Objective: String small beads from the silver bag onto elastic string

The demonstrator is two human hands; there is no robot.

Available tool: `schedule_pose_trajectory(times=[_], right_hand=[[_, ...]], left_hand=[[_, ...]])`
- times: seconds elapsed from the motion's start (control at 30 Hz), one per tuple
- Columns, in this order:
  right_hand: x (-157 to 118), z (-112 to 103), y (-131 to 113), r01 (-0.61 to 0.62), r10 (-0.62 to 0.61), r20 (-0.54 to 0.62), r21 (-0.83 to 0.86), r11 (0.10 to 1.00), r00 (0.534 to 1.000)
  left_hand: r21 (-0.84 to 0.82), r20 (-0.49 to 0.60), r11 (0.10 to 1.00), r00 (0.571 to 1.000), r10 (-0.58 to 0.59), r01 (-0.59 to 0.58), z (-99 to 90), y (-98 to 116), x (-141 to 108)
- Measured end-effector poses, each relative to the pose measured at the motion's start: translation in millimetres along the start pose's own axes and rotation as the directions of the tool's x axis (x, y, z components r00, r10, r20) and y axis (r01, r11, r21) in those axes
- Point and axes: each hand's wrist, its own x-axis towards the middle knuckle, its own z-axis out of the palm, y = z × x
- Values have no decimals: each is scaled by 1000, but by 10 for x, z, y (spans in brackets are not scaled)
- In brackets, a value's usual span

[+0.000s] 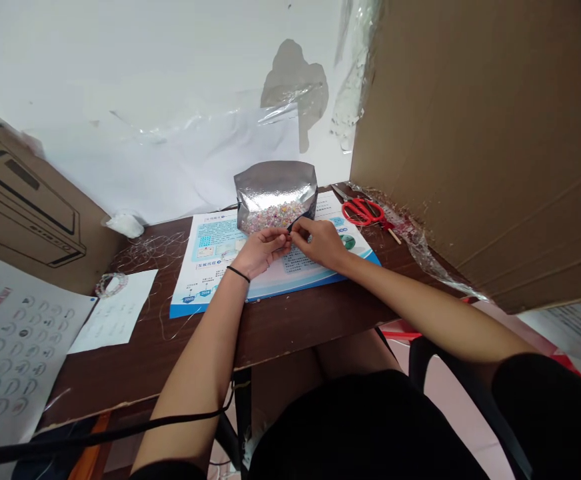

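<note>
My left hand point(263, 253) and my right hand point(324, 244) meet fingertip to fingertip over a printed blue-and-white sheet point(270, 288). Thumb and forefinger are pinched on each hand. Whatever lies between them is too small to make out. Right behind my fingers stands a silver foil bag point(274, 175), its see-through lower front showing many small pastel beads point(273, 217). The bag's bottom edge is partly hidden by my hands. A dark band circles my left wrist.
Red-handled scissors point(364, 211) lie at the back right, near crumpled clear plastic point(410, 233). Beaded bracelets point(111, 285) rest on white paper point(120, 317) at the left. Loose clear thread point(153, 252) spreads nearby. Cardboard point(470, 147) walls the right side; a carton point(30, 200) stands left.
</note>
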Motion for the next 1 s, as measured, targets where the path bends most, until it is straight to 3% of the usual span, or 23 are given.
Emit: schedule_pose_trajectory(times=[0.23,0.6,1.0], right_hand=[[9,-13,4,25,-25,3,-8,1000,1000],[4,4,13,29,-28,30,-35,999,999],[7,2,9,10,-7,60,-42,999,998]], left_hand=[[-19,18,999,999,28,-28,-8,11,-4],[-18,-55,1000,998,16,-17,44,11,-3],[-1,9,1000,1000,19,-19,16,1,4]])
